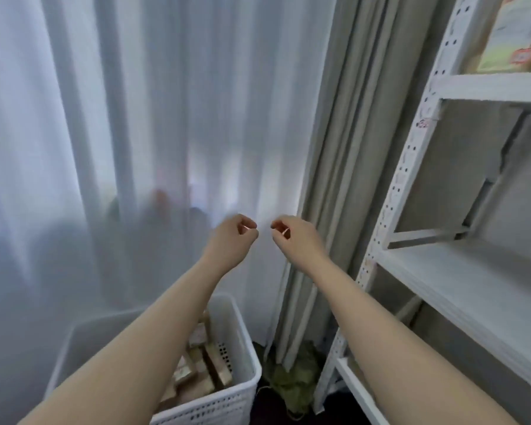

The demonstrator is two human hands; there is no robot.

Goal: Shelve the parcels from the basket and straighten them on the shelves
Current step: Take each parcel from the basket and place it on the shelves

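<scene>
Seen from the head, the left hand (232,237) and right hand (292,238) were both curled and empty, near each other before the curtain (166,118), the parcels (196,363) lying in the basket (218,406) beside the shelves (472,280).
</scene>
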